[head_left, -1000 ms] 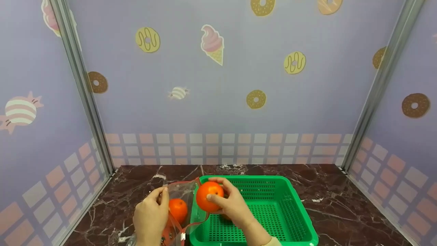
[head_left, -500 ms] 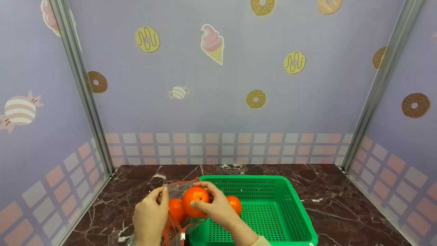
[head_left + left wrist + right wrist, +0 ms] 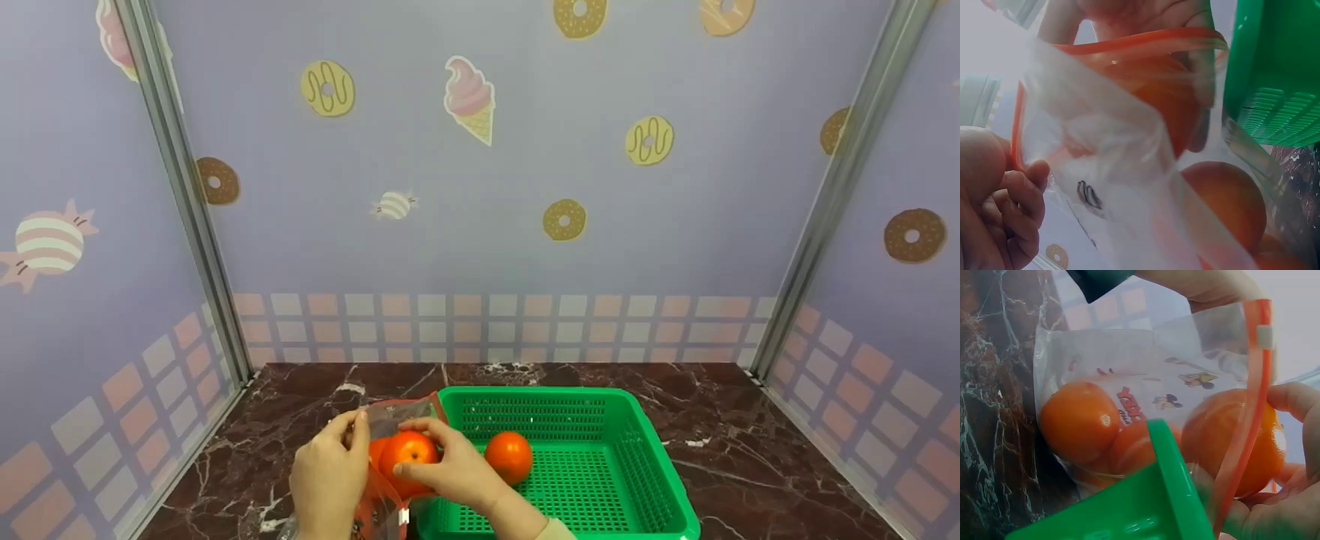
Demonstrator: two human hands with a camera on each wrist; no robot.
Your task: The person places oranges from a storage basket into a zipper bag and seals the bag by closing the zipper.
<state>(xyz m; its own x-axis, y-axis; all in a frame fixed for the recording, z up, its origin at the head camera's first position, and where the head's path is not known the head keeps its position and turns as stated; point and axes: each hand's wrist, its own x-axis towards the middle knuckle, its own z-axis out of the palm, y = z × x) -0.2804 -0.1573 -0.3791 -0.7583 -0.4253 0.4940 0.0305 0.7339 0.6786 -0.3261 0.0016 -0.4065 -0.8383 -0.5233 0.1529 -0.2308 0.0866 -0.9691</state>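
My left hand (image 3: pixel 330 469) pinches the orange-edged rim of a clear zip bag (image 3: pixel 1112 152), keeping its mouth apart. In my right hand (image 3: pixel 461 469) is an orange (image 3: pixel 410 454), gripped between thumb and fingers. This fruit sits in the bag's mouth, part of it past the orange zip strip (image 3: pixel 1252 410) in the right wrist view. Several more oranges (image 3: pixel 1079 422) lie inside the bag, seen through the printed plastic. Another orange (image 3: pixel 508 456) rests in the green basket (image 3: pixel 660 465), just right of my right hand.
The basket stands close along the bag's right side, its near rim overlapping the bag in the right wrist view. Beneath is a dark red marbled table (image 3: pixel 757 450). Patterned lilac walls (image 3: pixel 510 262) with metal corner posts (image 3: pixel 817 217) enclose the back and sides.
My right hand has carried the orange leftward and down from above the basket's edge into the bag's mouth. The basket's orange has come into full view. My left hand has stayed put.
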